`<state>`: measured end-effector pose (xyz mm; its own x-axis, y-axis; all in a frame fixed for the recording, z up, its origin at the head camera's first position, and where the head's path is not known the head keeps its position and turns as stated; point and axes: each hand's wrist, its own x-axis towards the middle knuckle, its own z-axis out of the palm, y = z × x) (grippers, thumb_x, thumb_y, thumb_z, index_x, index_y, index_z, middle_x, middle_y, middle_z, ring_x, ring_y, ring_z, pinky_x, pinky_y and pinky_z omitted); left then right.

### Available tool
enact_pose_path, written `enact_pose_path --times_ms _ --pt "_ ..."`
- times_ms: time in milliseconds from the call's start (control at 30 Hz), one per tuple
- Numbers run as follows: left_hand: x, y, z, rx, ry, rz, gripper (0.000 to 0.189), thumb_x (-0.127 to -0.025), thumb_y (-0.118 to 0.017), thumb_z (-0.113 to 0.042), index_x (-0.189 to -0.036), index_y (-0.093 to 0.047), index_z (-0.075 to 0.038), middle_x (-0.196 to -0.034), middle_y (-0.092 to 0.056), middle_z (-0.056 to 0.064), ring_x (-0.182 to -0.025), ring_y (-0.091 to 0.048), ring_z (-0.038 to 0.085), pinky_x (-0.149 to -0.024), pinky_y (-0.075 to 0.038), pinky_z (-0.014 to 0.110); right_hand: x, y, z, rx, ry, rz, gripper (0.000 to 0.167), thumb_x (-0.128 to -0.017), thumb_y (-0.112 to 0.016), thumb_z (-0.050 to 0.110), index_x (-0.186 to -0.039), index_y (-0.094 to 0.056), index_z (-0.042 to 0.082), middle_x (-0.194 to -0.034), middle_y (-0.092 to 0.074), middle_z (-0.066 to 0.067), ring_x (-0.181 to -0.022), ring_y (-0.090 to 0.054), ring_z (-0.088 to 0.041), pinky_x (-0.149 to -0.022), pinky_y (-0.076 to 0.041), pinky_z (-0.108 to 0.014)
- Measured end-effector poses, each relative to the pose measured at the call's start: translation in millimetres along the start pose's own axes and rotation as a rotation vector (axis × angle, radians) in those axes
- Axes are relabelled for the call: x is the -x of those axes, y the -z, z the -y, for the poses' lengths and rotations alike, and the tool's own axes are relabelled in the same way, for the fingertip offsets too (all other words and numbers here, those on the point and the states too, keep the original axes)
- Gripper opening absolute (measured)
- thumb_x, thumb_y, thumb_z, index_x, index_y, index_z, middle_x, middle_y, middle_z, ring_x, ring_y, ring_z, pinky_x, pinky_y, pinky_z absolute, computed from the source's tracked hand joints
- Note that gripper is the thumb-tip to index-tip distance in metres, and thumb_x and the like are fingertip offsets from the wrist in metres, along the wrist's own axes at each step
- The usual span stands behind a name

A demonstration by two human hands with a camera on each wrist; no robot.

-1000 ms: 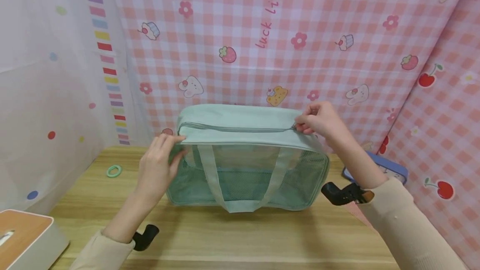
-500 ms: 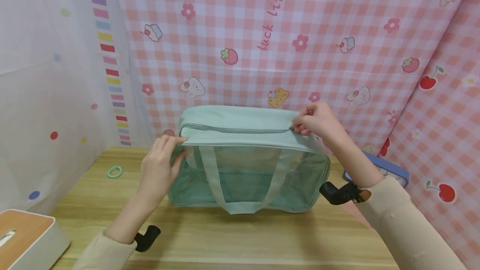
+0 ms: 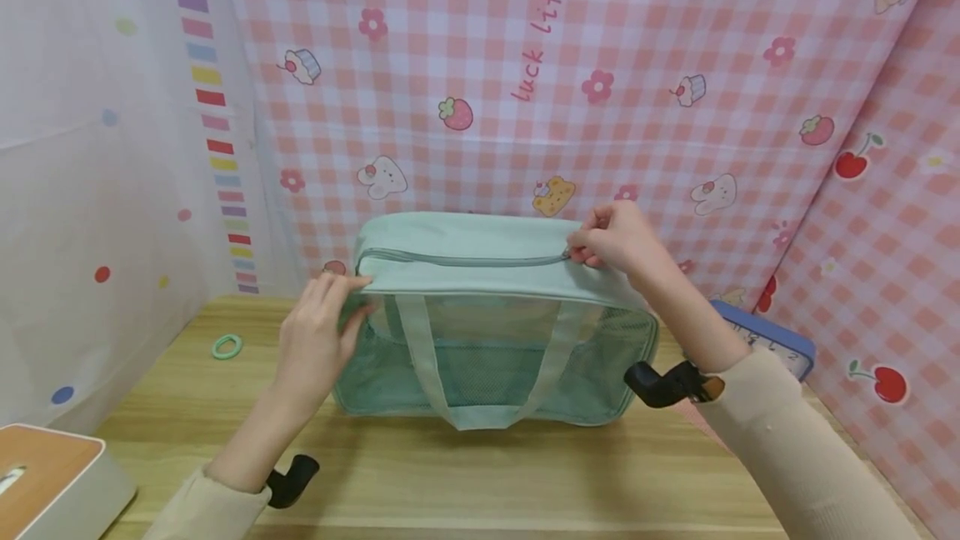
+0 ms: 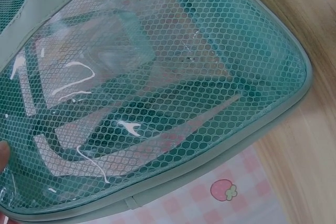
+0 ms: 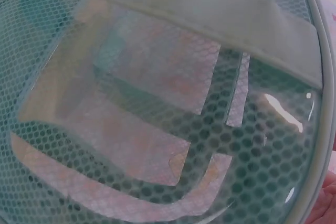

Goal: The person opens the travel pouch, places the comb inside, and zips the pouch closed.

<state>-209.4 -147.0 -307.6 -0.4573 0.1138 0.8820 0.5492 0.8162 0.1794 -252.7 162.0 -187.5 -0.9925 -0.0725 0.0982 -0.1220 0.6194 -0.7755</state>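
A mint-green mesh bag (image 3: pixel 480 361) with clear panels stands upright on the wooden table, its front strap handle (image 3: pixel 483 417) hanging down. Along its top runs a zipper (image 3: pixel 480 260). My right hand (image 3: pixel 615 236) pinches the zipper pull near the right end of the top; the pull itself is mostly behind the fingertips. At the upper left corner, my left hand (image 3: pixel 318 327) grips the bag's edge, index finger on top and thumb lower at the front. Both wrist views are filled by the mesh side (image 4: pixel 173 77) and clear panel (image 5: pixel 273 145) of the bag.
A green ring (image 3: pixel 227 347) lies left of the bag. At the front left stands a white box with a wooden lid (image 3: pixel 56 461). A blue clock (image 3: pixel 772 340) sits behind my right forearm. Pink checkered cloth (image 3: pixel 495 48) hangs behind the bag.
My right hand has slid a little to the left along the bag's top, drawing the zipper pull with it. The left hand keeps its place on the corner.
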Motion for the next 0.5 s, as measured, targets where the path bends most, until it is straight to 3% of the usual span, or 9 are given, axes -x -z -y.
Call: enact_pose_path --times_ms 500 --pt "0.3 -0.7 0.8 -0.017 -0.009 -0.008 0.035 -0.068 -0.077 -0.002 -0.099 -0.061 -0.003 -0.085 -0.059 0.010 -0.078 -0.055 0.025 -0.055 -0.049 0.033 -0.7 -5.8 7.8 -0.006 0.016 0.022 0.013 -0.087 -0.057 0.007 -0.079 -0.055 -0.003 -0.060 -0.061 0.002 -0.054 -0.057 -0.007 -0.055 -0.053 -0.018"
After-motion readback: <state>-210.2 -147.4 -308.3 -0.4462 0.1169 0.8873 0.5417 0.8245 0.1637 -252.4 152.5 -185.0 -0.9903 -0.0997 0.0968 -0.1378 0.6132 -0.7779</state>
